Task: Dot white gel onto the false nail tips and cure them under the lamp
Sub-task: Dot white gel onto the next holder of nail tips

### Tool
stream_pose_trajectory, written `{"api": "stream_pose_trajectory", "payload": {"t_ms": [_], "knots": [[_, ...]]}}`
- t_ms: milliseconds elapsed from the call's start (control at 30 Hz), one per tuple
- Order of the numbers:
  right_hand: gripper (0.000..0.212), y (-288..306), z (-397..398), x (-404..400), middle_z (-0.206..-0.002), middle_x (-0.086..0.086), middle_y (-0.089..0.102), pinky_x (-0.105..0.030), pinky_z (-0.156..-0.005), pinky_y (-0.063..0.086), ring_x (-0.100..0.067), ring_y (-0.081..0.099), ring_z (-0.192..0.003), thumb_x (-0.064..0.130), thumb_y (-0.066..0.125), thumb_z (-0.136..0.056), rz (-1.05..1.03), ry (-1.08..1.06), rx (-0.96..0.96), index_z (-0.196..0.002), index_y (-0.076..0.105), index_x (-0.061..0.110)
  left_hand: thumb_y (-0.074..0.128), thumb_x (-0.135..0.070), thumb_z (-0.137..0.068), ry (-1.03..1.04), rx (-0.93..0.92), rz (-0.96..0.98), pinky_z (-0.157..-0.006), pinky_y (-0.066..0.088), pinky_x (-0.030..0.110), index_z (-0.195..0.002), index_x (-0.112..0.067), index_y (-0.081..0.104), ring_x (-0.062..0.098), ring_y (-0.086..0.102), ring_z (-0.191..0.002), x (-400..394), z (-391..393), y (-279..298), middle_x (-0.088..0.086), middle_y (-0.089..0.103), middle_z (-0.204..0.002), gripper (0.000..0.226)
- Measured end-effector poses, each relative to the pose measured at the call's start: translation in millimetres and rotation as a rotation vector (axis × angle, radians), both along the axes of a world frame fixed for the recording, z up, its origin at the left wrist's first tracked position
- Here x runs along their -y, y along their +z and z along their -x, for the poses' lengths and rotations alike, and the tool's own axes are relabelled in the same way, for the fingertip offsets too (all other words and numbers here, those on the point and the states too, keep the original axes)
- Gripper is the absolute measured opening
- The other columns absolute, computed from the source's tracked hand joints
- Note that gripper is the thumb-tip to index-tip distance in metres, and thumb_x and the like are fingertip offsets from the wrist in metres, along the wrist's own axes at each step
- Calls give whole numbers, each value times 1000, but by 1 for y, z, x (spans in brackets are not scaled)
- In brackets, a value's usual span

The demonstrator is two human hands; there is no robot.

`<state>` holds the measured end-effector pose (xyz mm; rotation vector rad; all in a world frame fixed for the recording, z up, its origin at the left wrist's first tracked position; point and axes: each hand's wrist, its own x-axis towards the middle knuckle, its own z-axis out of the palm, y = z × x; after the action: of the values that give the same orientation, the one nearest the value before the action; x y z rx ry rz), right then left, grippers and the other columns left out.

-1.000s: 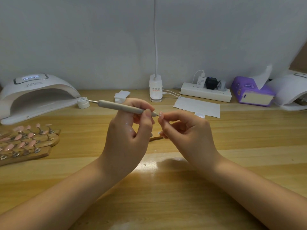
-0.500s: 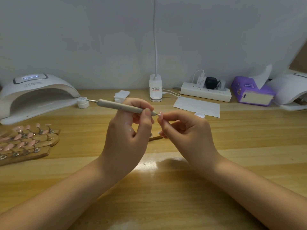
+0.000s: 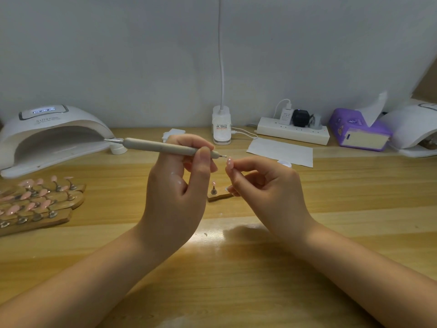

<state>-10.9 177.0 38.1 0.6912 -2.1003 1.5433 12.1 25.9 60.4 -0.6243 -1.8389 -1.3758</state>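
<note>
My left hand [image 3: 177,190] pinches a grey dotting pen [image 3: 163,147] held level, its fine metal tip pointing right. The tip sits a hair left of a pink false nail tip [image 3: 229,162] that my right hand [image 3: 267,192] pinches upright between thumb and forefinger. Small white dots show on that nail. Below the hands a small wooden holder [image 3: 218,196] carries one stand with a pink tip. Wooden racks with several pink nail tips [image 3: 35,200] lie at the left. The white curing lamp [image 3: 47,136] stands at the back left, its display lit.
A small white gel pot [image 3: 119,150] sits by the lamp mouth, and a white lid [image 3: 284,163] lies right of my hands. Along the back wall: desk lamp base [image 3: 221,129], power strip [image 3: 293,132], white paper sheet [image 3: 280,152], purple tissue box [image 3: 357,132], second white lamp [image 3: 413,131].
Both hands hold nearly still; the pen tip stays at the nail tip with only a slight shift.
</note>
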Motion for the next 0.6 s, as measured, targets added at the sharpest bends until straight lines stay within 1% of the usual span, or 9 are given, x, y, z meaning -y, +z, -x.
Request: {"api": "stream_pose_trajectory", "payload": {"t_ms": [133, 333, 433, 600], "knots": [[13, 0, 0, 0, -83, 6, 72, -36, -64, 60, -14, 71, -71, 16, 67, -88, 2, 4, 2, -98, 69, 24, 45, -21, -95, -17, 10, -8, -64, 49, 12, -95, -23, 51, 11, 61, -70, -1, -1, 0, -1, 59, -77, 7], [13, 1, -1, 1, -83, 6, 72, -36, -64, 60, -14, 71, -70, 15, 67, -88, 13, 10, 3, -97, 69, 24, 45, -20, -94, -9, 26, 27, -61, 48, 9, -95, -10, 52, 11, 61, -70, -2, 0, -2, -4, 58, -77, 12], [13, 1, -1, 1, -82, 4, 72, -37, -63, 59, -15, 71, -69, 16, 67, -88, 18, 6, -2, -97, 69, 24, 47, -17, -96, -5, 29, 34, -62, 47, 9, -96, -11, 52, 10, 61, -71, -2, -1, -3, -4, 59, -76, 8], [13, 1, -2, 1, -82, 4, 72, -36, -62, 59, -15, 71, -69, 15, 68, -87, 15, 7, -11, -97, 68, 24, 47, -18, -96, 4, 32, 38, -62, 48, 9, -96, -13, 52, 11, 62, -71, -2, 0, -4, -4, 60, -75, 7]]}}
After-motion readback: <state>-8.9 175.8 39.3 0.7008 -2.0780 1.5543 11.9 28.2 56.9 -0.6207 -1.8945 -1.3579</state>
